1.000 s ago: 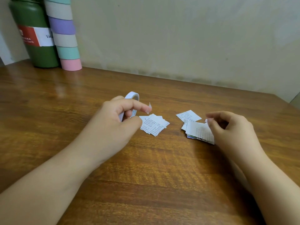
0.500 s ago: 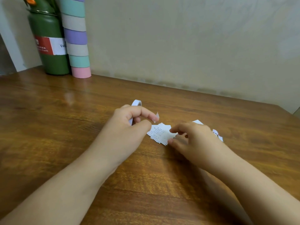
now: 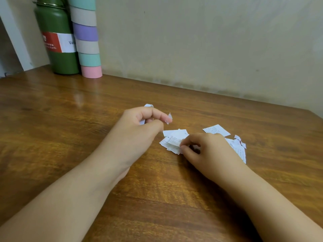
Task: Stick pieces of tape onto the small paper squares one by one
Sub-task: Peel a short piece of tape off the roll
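Fingers of the right hand point(image 3: 208, 151) are curled, thumb and forefinger pinching the edge of the top square of the near pile of paper squares point(image 3: 172, 141), which lies on the wooden table point(image 3: 70, 137) just left of that hand. Fingers of the left hand point(image 3: 138, 131) are curled around a roll of white tape point(image 3: 147, 106), mostly hidden inside the grip; only its top rim and a sliver below the forefinger show. A small torn piece of tape point(image 3: 169, 118) sticks up from the tip of the left forefinger, held above the table and apart from the near pile. A second pile of paper squares point(image 3: 239, 149) lies partly under the right hand, on its right side. One single printed square point(image 3: 216, 130) lies flat just beyond the right hand. At the far left corner, against the wall, stand a green bottle point(image 3: 57, 41) and, touching its right side, a stack of pastel tape rolls point(image 3: 86, 37).
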`<state>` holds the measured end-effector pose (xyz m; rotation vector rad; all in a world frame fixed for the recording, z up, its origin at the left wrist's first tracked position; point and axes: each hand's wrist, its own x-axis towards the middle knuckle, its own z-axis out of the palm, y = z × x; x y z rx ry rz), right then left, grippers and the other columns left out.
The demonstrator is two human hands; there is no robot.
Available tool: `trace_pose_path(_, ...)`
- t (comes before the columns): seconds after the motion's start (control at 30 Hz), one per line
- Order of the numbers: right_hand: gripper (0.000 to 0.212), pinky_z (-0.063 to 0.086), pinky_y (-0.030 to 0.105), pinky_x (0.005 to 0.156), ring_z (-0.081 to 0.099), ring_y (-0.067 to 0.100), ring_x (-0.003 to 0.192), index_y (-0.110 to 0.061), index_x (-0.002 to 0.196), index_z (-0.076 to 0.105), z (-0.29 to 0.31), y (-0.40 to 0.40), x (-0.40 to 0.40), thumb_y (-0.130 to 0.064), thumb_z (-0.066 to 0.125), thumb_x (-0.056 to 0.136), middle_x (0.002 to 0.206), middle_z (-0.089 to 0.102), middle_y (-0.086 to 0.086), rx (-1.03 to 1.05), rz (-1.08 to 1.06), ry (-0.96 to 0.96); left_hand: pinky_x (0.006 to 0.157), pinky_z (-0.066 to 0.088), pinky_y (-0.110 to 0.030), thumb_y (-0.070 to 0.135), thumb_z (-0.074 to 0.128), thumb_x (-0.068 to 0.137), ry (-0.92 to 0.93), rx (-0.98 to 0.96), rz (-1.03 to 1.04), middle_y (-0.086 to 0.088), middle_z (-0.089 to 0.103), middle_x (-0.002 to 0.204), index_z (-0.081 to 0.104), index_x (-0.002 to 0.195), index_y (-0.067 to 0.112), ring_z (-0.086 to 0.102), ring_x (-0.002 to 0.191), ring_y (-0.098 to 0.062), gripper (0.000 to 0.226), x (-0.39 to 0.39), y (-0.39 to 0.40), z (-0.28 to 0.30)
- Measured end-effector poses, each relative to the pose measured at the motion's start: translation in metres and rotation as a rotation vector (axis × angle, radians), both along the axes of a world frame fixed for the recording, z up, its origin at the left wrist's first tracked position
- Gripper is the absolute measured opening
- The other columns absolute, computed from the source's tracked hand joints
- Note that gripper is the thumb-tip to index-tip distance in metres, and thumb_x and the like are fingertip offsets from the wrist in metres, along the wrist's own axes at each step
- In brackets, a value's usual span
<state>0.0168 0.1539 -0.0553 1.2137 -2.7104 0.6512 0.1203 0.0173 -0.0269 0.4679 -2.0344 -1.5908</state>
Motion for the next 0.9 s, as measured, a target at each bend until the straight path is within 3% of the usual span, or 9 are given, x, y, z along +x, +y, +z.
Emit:
trace_pose_path(0.17, 0.012, 0.036, 0.016, 0.053, 0.048, 0.005, 0.057, -0.027, 0.090, 0.064, 0.008, 0.001, 0.004, -0.028, 0.053, 0.091, 0.059, 0.052, -0.016, -0.025, -0.111, 0.120, 0.070, 0.035, -0.024, 0.003, 0.054, 0.082, -0.009, 0.011, -0.011, -0.002, 0.040, 0.063, 0.073, 0.074, 0.022, 0.043, 0.056, -0.001, 0.029, 0.000, 0.000, 0.000)
trace_pose_path(0.27, 0.009, 0.039, 0.015, 0.058, 0.056, 0.003, 0.061, -0.024, 0.076, 0.069, 0.025, 0.009, 0.006, -0.020, 0.063, 0.081, 0.063, 0.064, -0.014, -0.304, -0.158, 0.130, 0.072, 0.035, -0.024, 0.000, 0.052, 0.084, -0.022, 0.019, -0.016, 0.015, 0.045, 0.046, 0.072, 0.079, 0.017, 0.048, 0.057, 0.004, 0.027, 0.001, 0.001, 0.002)
trace_pose_path(0.33, 0.011, 0.039, 0.009, 0.051, 0.054, -0.001, 0.051, -0.020, 0.067, 0.069, 0.038, 0.015, 0.004, -0.016, 0.065, 0.077, 0.057, 0.065, -0.011, -0.428, -0.189, -0.080, 0.072, 0.035, -0.025, 0.000, 0.051, 0.084, -0.024, 0.022, -0.023, 0.020, 0.048, 0.041, 0.071, 0.082, 0.016, 0.045, 0.061, 0.002, 0.026, 0.002, 0.002, 0.003)
trace_pose_path(0.43, 0.013, 0.057, 0.029, 0.066, 0.060, 0.005, 0.050, -0.010, 0.065, 0.070, 0.043, 0.021, 0.002, -0.013, 0.068, 0.078, 0.060, 0.069, -0.002, -0.401, -0.201, -0.559, 0.073, 0.034, -0.025, 0.000, 0.051, 0.084, -0.007, 0.035, -0.024, 0.021, 0.049, 0.043, 0.072, 0.079, 0.018, 0.033, 0.072, -0.002, 0.027, 0.002, 0.001, 0.002)
trace_pose_path(0.47, 0.013, 0.058, 0.037, 0.075, 0.064, 0.008, 0.053, -0.008, 0.067, 0.070, 0.039, 0.023, 0.001, -0.012, 0.069, 0.078, 0.062, 0.070, 0.001, -0.356, -0.217, -0.637, 0.075, 0.034, -0.026, 0.001, 0.052, 0.084, -0.003, 0.037, -0.025, 0.022, 0.051, 0.044, 0.072, 0.079, 0.018, 0.030, 0.109, 0.008, 0.027, 0.001, 0.002, 0.002)
trace_pose_path(0.5, 0.011, 0.057, 0.043, 0.080, 0.066, 0.011, 0.054, -0.006, 0.068, 0.070, 0.033, 0.024, 0.002, -0.010, 0.069, 0.078, 0.063, 0.071, 0.002, -0.321, -0.235, -0.679, 0.074, 0.034, -0.026, 0.001, 0.052, 0.084, -0.006, 0.030, -0.025, 0.023, 0.053, 0.046, 0.072, 0.078, 0.019, 0.054, 0.094, -0.025, 0.027, 0.001, 0.001, 0.001)
trace_pose_path(0.53, 0.009, 0.056, 0.046, 0.082, 0.067, 0.012, 0.055, -0.007, 0.069, 0.069, 0.027, 0.026, 0.002, -0.008, 0.068, 0.078, 0.062, 0.070, 0.003, -0.298, -0.251, -0.694, 0.073, 0.034, -0.026, 0.002, 0.053, 0.084, -0.009, 0.019, -0.028, 0.024, 0.053, 0.046, 0.073, 0.078, 0.020, 0.042, 0.076, -0.013, 0.028, 0.001, 0.001, 0.001)
trace_pose_path(0.7, 0.014, 0.044, 0.008, 0.053, 0.056, -0.004, 0.052, -0.022, 0.075, 0.063, 0.010, 0.034, 0.009, -0.009, 0.070, 0.075, 0.061, 0.064, -0.007, -0.175, -0.240, -0.437, 0.068, 0.035, -0.024, 0.003, 0.055, 0.083, -0.021, -0.016, -0.082, 0.021, 0.052, 0.050, 0.074, 0.077, 0.022, 0.048, 0.061, 0.001, 0.027, 0.000, 0.002, -0.002)
trace_pose_path(0.9, 0.013, 0.038, 0.003, 0.067, 0.052, -0.010, 0.081, -0.035, 0.084, 0.061, 0.008, 0.036, 0.014, -0.026, 0.070, 0.079, 0.073, 0.061, -0.015, -0.208, -0.077, -0.160, 0.062, 0.033, -0.025, 0.016, 0.058, 0.068, -0.012, 0.011, -0.279, 0.003, 0.038, 0.067, 0.074, 0.080, 0.023, 0.037, 0.061, -0.014, 0.021, 0.003, 0.004, -0.001)
